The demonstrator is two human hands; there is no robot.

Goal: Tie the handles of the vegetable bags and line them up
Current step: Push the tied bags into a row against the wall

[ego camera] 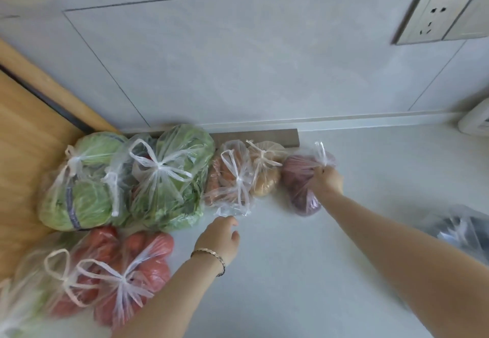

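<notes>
Clear plastic bags with knotted handles stand in a row along the wall on a pale counter (304, 245). From left: a cabbage bag (79, 200), a leafy greens bag (169, 178), a carrot bag (227, 178), a potato bag (266, 173) and a purple vegetable bag (299, 178). My right hand (326, 180) grips the purple bag by its gathered top at the row's right end. My left hand (221, 237), with a bracelet on the wrist, hovers with fingers apart just below the carrot bag, holding nothing. A tomato bag (127, 271) sits in front at the lower left.
A wooden panel (23, 152) bounds the counter on the left. A wall socket (434, 17) sits at the upper right. A dark bag (463, 231) lies at the right edge, and a white object (476, 123) rests by the wall. Another tied bag (26, 298) fills the lower left corner.
</notes>
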